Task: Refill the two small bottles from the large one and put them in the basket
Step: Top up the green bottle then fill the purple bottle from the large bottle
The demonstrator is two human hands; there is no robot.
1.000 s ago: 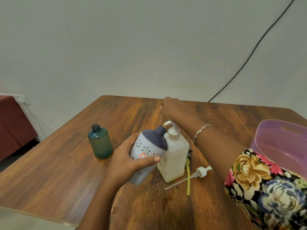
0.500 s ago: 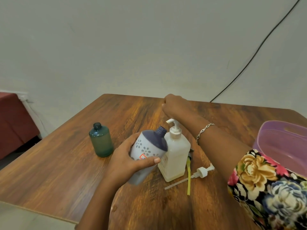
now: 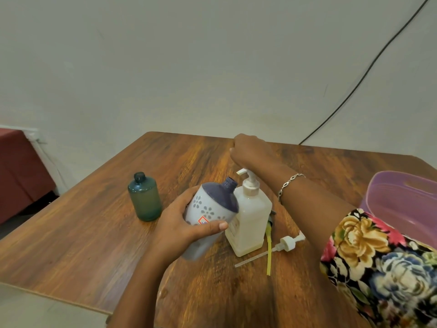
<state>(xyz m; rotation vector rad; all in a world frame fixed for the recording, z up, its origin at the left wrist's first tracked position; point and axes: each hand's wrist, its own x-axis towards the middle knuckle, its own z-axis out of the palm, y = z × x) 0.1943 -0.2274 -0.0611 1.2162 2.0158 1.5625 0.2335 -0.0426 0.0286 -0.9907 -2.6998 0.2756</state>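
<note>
Wooden table [image 3: 94,233], middle: my left hand [image 3: 182,230] is gripping the tilted floral bottle [image 3: 212,204] beside the pump bottle [image 3: 253,221]; my right hand [image 3: 253,150] is hovering fisted over its pump head [image 3: 247,174], perhaps touching, while the purple basket [image 3: 402,200] is sitting at the right edge.

Gripping the flowered bottle [image 3: 210,209] tilted in the left hand [image 3: 179,230], holding its neck by the pump bottle [image 3: 250,221], resting the curled right hand [image 3: 250,150] atop it.

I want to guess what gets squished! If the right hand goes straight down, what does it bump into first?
The right hand would first meet the white pump head of the large bottle. It sits right under the fist, maybe touching; depth is unclear.
</note>
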